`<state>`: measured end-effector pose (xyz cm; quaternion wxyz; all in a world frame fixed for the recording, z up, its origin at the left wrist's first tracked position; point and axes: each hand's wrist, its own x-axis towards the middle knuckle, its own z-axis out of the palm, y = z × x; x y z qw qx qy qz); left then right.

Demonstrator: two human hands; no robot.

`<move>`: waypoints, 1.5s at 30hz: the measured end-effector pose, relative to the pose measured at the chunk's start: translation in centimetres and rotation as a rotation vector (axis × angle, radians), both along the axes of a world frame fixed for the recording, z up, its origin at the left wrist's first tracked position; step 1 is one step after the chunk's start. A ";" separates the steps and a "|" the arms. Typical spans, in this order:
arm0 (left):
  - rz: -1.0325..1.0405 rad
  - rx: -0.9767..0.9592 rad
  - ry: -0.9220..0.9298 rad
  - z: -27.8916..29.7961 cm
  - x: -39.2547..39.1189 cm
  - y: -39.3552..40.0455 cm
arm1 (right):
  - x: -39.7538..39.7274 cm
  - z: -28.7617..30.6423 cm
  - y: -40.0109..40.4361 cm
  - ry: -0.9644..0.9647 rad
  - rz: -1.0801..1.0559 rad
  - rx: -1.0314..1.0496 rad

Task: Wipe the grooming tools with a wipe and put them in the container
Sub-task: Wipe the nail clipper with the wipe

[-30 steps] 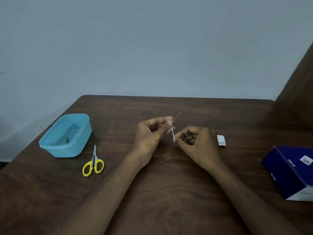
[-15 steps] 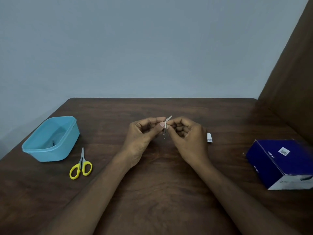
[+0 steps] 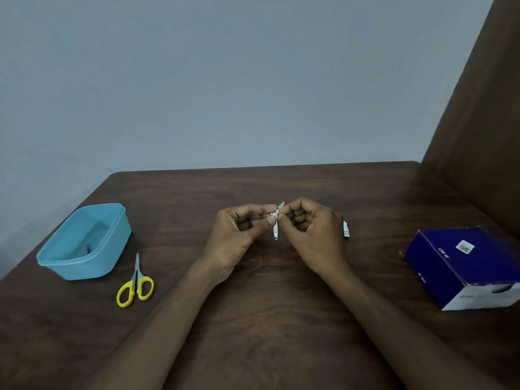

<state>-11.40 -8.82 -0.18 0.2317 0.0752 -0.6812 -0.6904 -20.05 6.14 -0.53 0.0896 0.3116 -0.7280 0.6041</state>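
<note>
Two bare hands meet above the middle of a dark wooden table (image 3: 253, 319). The left hand (image 3: 239, 237) and right hand (image 3: 309, 235) both have fingers curled, pinching a small silvery tool (image 3: 275, 230) that hangs between them; a white scrap at its top may be a wipe, too small to tell. A blue container (image 3: 84, 260) sits far left, with something dark and unclear inside. Yellow scissors (image 3: 136, 288) lie just beside it. A navy box (image 3: 461, 263) is cut off at right. A small packet (image 3: 346, 229) peeks from behind the right hand.
</note>
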 end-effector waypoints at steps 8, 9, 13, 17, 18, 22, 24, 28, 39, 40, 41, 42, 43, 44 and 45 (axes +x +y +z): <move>0.016 0.003 0.001 -0.3 -0.1 -0.3 | -0.1 -0.4 0.1 -0.024 0.034 0.073; 0.015 -0.002 0.001 -0.4 -0.2 -0.3 | -0.2 -0.4 0.1 -0.020 0.030 0.070; 0.032 -0.004 0.000 -0.5 -0.2 -0.3 | -0.1 -0.3 0.0 -0.066 0.050 0.073; 0.086 -0.013 -0.009 -0.5 -0.3 -0.3 | -0.7 0.0 0.2 -0.195 -0.008 -0.111; 0.105 -0.013 -0.007 -0.6 -0.4 -0.4 | -0.6 -0.1 0.2 -0.197 0.013 -0.100; 0.127 -0.007 0.003 -0.6 -0.4 -0.5 | 0.5 -0.6 -0.1 -0.120 0.149 0.073; 0.120 -0.012 0.007 -0.5 -0.3 -0.4 | 0.9 -0.5 -0.4 -0.094 0.152 0.076; 0.137 0.004 0.019 -0.3 -0.4 -0.3 | 0.6 0.2 -0.2 -0.141 0.126 0.002; 0.035 -0.410 0.016 0.1 0.2 0.6 | -0.8 1.8 1.1 -0.473 0.321 -0.251; 0.041 -0.396 0.008 0.0 0.1 0.5 | -1.2 1.6 1.3 -0.429 0.289 -0.212; 0.040 -0.374 -0.004 -0.1 0.1 0.4 | -1.5 1.3 1.4 -0.370 0.255 -0.171; 0.034 -0.344 -0.017 -0.2 0.0 0.3 | -1.8 1.1 1.5 -0.295 0.216 -0.128; 0.021 -0.309 -0.029 -0.3 -0.1 0.2 | -2.0 0.9 1.6 -0.205 0.169 -0.082; 0.011 -0.277 -0.038 -0.4 -0.1 0.1 | -2.2 0.8 1.7 -0.106 0.117 -0.033; -0.002 -0.247 -0.042 -0.3 -0.1 0.1 | -2.2 0.8 1.8 -0.005 0.066 0.013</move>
